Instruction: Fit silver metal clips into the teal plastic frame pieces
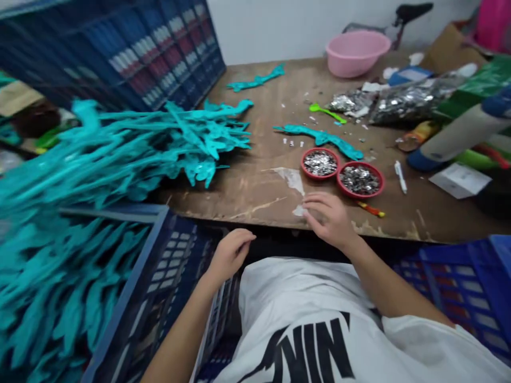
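The right hand [329,221] rests its loosely spread fingers on a torn scrap of clear plastic [293,181] at the edge of the table [247,194]; I cannot tell whether it grips. The left hand [231,254] curls loosely, empty, near that edge. Two red dishes [302,162] of silver sequins [320,163] sit just beyond, beside a teal cutout [321,137], with a teal pile [159,143] further left.

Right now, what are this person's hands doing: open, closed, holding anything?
Left hand: loosely curled, nothing visible in it.
Right hand: open, touching or just beside a torn translucent scrap, not clearly gripping it.
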Demonstrator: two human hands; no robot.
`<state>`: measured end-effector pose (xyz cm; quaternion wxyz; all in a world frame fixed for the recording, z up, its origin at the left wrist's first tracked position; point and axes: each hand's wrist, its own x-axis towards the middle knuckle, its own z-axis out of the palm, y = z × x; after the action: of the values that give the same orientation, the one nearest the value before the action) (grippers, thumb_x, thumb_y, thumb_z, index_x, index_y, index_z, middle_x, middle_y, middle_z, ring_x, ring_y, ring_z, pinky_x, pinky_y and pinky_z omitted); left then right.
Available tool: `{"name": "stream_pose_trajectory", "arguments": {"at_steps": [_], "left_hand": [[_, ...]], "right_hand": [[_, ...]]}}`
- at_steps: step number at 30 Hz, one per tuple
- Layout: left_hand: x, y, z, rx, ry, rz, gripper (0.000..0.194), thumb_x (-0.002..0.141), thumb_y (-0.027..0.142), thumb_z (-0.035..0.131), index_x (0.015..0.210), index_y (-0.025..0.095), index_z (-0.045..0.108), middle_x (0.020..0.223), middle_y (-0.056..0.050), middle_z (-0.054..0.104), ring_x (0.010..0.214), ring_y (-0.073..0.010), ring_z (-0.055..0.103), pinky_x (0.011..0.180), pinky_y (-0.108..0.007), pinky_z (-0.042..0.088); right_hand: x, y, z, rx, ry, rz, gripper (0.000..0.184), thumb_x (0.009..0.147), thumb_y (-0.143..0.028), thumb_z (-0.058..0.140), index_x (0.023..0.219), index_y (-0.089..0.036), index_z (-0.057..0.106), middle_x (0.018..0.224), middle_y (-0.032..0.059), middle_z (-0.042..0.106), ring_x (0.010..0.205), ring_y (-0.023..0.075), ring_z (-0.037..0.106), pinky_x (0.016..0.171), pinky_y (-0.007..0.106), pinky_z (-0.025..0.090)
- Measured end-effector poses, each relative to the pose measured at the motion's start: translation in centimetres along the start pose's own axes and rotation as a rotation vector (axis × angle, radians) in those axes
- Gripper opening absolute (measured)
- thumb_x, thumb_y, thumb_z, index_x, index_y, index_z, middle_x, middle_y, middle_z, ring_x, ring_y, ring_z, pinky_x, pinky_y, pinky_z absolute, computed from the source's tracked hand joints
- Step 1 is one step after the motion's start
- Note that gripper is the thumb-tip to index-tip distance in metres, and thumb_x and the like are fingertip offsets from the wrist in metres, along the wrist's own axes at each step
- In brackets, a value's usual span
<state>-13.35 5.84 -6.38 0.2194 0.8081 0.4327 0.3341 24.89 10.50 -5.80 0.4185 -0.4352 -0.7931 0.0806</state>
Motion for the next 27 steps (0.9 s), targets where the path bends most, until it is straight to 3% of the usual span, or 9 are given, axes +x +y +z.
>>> {"name": "stream_pose_trajectory", "arguments": {"at_steps": [3,6,8,13,16,18,20,23,27], "left_hand": [[5.5,-3.7,1.1,0.039,-0.027,0.033,0.031,0.114,0.024,0.061,0.108,0.037,0.088,0.102,-0.008,0.093,0.093,-0.034,0.093,0.085,-0.056,0.081],[10.7,-5.6,3.0,0.07,-0.079,0.091,0.029,0.116,0.025,0.059,0.106,0.035,0.085,0.098,-0.01,0.091,0.087,-0.0336,0.089,0.077,-0.052,0.077],[13.7,-5.5,4.9,0.077,-0.146,0.142,0.029,0.117,0.025,0.058,0.108,0.034,0.084,0.095,-0.008,0.09,0.084,-0.0319,0.087,0.074,-0.049,0.075],[21.3,-3.0,10.5,0.078,-0.268,0.245,0.025,0.116,0.032,0.066,0.129,0.032,0.088,0.129,-0.013,0.093,0.12,-0.035,0.089,0.107,-0.056,0.076],[28.7,-2.6,13.0,0.092,-0.271,0.272,0.038,0.121,0.03,0.057,0.145,0.028,0.087,0.147,-0.016,0.089,0.142,-0.0362,0.083,0.129,-0.061,0.068],[34.7,-3.2,14.4,0.184,-0.302,0.266,0.048,0.121,0.026,0.053,0.157,0.023,0.084,0.159,-0.019,0.085,0.153,-0.0378,0.077,0.136,-0.061,0.062],[40.5,-4.0,15.8,0.3,-0.39,0.198,0.06,0.115,0.023,0.058,0.171,0.02,0.077,0.178,-0.021,0.074,0.17,-0.0415,0.066,0.145,-0.063,0.054],[46.9,-4.6,18.2,0.415,-0.603,0.173,0.068,0.111,0.029,0.071,0.178,0.023,0.073,0.189,-0.018,0.065,0.175,-0.0449,0.062,0.149,-0.063,0.05],[50.4,-3.2,21.5,0.45,-0.719,0.248,0.055,0.111,0.022,0.067,0.162,0.024,0.087,0.177,-0.019,0.076,0.162,-0.0436,0.075,0.142,-0.058,0.058]], "right_hand": [[-2.4,4.2,-1.4,-0.452,0.263,0.424,0.044,0.113,-0.057,0.087,0.139,-0.022,0.085,0.153,0.0222,0.081,0.152,0.0476,0.07,0.138,0.074,0.052],[-4.4,7.8,-2.9,-0.609,0.193,0.702,0.109,0.099,-0.072,0.1,0.182,-0.016,0.055,0.19,0.0339,0.047,0.172,0.0603,0.049,0.141,0.085,0.042],[-5.1,9.6,-3.7,-0.596,0.118,0.787,0.126,0.094,-0.071,0.105,0.189,-0.018,0.041,0.194,0.0366,0.037,0.174,0.0634,0.047,0.138,0.088,0.043],[-5.3,11.5,-4.7,-0.491,0.055,0.871,0.116,0.099,-0.064,0.102,0.188,-0.022,0.041,0.193,0.0327,0.04,0.165,0.0567,0.062,0.128,0.074,0.062],[-6.5,11.4,-5.2,-0.534,0.1,0.874,0.12,0.101,-0.07,0.097,0.191,-0.019,0.037,0.193,0.0347,0.04,0.17,0.0562,0.057,0.129,0.073,0.06],[-8.1,11.0,-5.4,-0.573,0.122,0.897,0.109,0.104,-0.07,0.092,0.187,-0.017,0.044,0.182,0.0336,0.057,0.162,0.0531,0.063,0.124,0.068,0.06],[-9.8,10.3,-5.5,-0.573,0.12,0.911,0.075,0.113,-0.063,0.082,0.171,-0.018,0.065,0.15,0.0248,0.081,0.138,0.0456,0.075,0.112,0.057,0.059],[-11.6,9.5,-5.5,-0.542,0.153,0.898,0.031,0.121,-0.046,0.069,0.131,-0.021,0.084,0.108,0.0134,0.088,0.107,0.036,0.077,0.097,0.045,0.051],[-11.4,9.4,-5.7,-0.49,0.155,0.853,0.03,0.124,-0.036,0.066,0.104,-0.023,0.084,0.103,0.0118,0.088,0.101,0.0312,0.074,0.092,0.042,0.045]]}}
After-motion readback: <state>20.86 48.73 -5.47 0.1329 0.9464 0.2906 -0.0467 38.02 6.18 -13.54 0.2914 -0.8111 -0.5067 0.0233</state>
